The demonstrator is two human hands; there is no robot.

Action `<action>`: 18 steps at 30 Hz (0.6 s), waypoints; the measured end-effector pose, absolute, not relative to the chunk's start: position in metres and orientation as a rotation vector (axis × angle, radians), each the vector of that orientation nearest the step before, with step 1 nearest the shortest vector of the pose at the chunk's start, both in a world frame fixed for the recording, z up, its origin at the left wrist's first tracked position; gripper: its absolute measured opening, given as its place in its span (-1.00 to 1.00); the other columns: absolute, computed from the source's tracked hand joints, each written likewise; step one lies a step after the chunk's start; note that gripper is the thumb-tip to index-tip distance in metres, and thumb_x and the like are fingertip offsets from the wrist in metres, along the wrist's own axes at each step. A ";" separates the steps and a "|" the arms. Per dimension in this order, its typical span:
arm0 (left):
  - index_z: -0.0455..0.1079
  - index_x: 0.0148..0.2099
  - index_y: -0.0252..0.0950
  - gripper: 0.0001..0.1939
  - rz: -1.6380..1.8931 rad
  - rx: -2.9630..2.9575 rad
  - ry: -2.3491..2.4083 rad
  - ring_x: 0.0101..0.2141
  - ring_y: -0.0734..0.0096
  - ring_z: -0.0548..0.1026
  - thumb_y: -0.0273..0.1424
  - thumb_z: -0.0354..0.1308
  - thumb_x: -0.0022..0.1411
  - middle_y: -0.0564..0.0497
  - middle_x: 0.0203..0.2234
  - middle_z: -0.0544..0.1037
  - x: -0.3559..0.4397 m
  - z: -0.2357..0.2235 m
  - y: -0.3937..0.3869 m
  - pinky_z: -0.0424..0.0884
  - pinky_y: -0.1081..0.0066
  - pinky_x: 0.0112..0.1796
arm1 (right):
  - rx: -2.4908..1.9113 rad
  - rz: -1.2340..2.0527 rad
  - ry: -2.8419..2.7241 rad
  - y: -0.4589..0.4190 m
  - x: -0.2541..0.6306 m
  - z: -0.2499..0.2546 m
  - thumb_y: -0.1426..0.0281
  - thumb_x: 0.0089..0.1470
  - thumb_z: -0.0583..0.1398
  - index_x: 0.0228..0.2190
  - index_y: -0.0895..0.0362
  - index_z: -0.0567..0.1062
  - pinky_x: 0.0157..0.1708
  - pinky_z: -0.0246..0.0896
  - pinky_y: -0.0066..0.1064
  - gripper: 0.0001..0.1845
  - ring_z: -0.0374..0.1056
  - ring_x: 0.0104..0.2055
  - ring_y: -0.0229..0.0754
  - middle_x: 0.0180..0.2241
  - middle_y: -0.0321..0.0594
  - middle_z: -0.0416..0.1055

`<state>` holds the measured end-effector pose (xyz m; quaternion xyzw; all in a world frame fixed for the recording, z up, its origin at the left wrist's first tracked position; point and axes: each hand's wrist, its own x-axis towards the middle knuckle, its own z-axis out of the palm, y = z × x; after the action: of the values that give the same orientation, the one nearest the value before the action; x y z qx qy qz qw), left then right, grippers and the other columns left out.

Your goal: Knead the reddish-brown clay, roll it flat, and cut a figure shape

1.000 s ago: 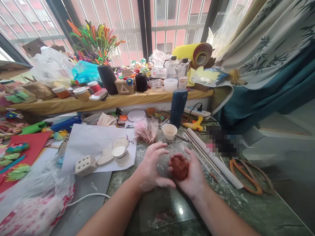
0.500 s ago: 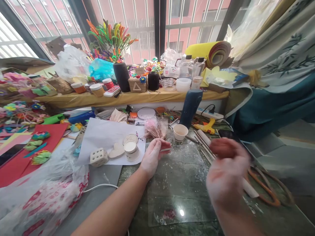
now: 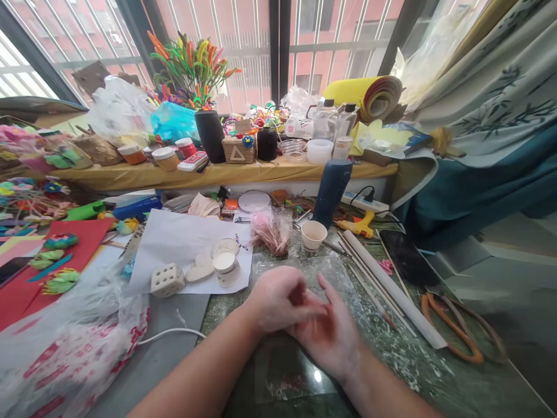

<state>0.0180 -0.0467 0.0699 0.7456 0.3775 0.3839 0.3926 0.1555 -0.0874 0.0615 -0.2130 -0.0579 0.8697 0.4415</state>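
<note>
My left hand [image 3: 278, 299] is curled over my right hand [image 3: 328, 334], and the two press together above a clear plastic sheet [image 3: 282, 380]. The left fingers are bent into the right palm, which is turned up with its thumb raised. Anything between the palms is hidden. Just beyond my hands lies a clear bag [image 3: 270, 229] of pinkish material. A small white bowl [image 3: 314, 235] stands to its right. On white paper [image 3: 165, 244] at the left are a white die [image 3: 167, 280], pale flat pieces [image 3: 201, 268] and a small round container [image 3: 226, 267].
Thin sticks and a white roller [image 3: 395, 290] lie at the right, with orange-handled scissors [image 3: 456, 342], a black phone [image 3: 407, 258] and a yellow glue gun [image 3: 359, 223]. A tall dark blue bottle [image 3: 333, 191] stands behind. A crumpled plastic bag [image 3: 78, 354] covers the left front.
My right hand has come in from the right, where it was raised with a blurred reddish-brown shape at its fingers. My left hand has moved nearer and folded over it.
</note>
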 end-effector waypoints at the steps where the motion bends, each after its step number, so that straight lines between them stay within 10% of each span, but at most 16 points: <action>1: 0.47 -0.31 -0.22 -0.55 0.878 2.076 0.838 -0.38 0.29 0.50 0.03 0.43 -0.03 0.00 -0.46 0.54 0.017 0.072 -0.047 0.44 0.31 -0.23 | -0.533 2.146 -0.087 -0.087 0.157 0.060 0.05 0.27 0.09 -0.17 0.21 0.56 -0.16 0.43 -0.24 -0.51 0.53 -0.21 -0.04 -0.31 -0.09 0.59; 6: 0.36 0.21 -0.15 -0.31 0.917 2.238 0.642 0.19 -0.07 0.32 0.00 0.36 0.10 -0.21 0.16 0.43 0.011 0.072 -0.046 0.11 -0.04 0.25 | -0.667 1.854 0.057 -0.078 0.175 0.056 0.04 0.18 0.20 -0.38 0.12 0.58 -0.35 0.41 -0.34 -0.60 0.49 -0.35 -0.14 -0.41 -0.22 0.57; 11: 0.44 0.06 -0.21 -0.66 1.202 1.603 0.871 0.09 0.10 0.43 -0.13 0.11 0.38 -0.16 0.04 0.52 0.006 0.053 -0.036 0.31 0.11 0.14 | -0.565 1.703 -0.246 -0.080 0.201 0.075 0.07 0.12 0.24 -0.78 0.09 0.31 -0.66 0.12 -0.46 -0.42 0.19 -0.64 -0.28 -0.74 -0.37 0.19; 18: 0.50 -0.20 -0.29 -0.55 1.251 0.935 0.845 -0.12 0.20 0.54 0.02 0.30 0.16 -0.13 -0.17 0.59 0.012 0.045 -0.023 0.48 0.27 -0.11 | -0.876 0.826 -0.251 -0.059 0.244 0.073 0.16 0.11 0.08 -0.73 0.05 0.47 -0.42 0.27 -0.19 -0.52 0.31 -0.57 -0.14 -0.70 -0.22 0.29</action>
<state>0.0124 -0.0227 0.0445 0.4083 0.3692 0.5464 0.6313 0.2436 -0.0593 0.0734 -0.4108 -0.1178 0.3876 0.8168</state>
